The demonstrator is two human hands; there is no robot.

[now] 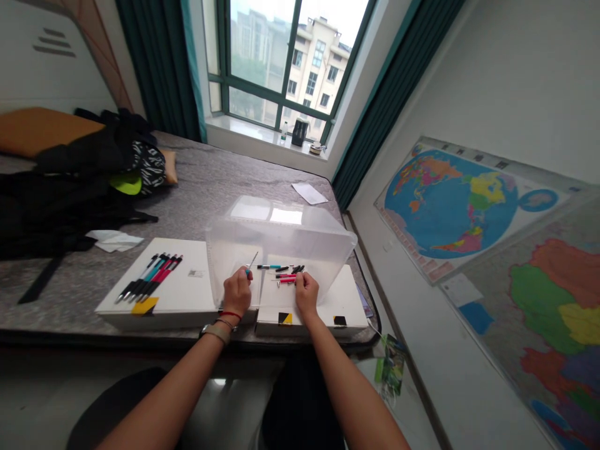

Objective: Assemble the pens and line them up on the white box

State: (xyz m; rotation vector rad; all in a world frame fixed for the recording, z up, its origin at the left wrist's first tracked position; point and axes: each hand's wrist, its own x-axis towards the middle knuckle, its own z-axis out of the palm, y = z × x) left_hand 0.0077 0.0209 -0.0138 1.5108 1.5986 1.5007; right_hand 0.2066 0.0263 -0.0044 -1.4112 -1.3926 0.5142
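In the head view, the left hand (237, 292) closes around a thin pen piece (254, 259). The right hand (307, 292) curls its fingers at a pink pen part (287, 280); its grip is unclear. Loose pen parts (269, 267) lie between and just beyond both hands, a clear bin (309, 242) around them. Pens (152, 277) lie on a white box (194, 295) left of the left hand.

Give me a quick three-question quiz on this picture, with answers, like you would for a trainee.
1. Short answer: which hand holds the slim rod?
2. Multiple choice: the row of pens lies on (a) the sill, (b) a white box, (c) the floor.
3. True or false: the watch is on the left wrist.

Key:
1. The left hand.
2. b.
3. True.
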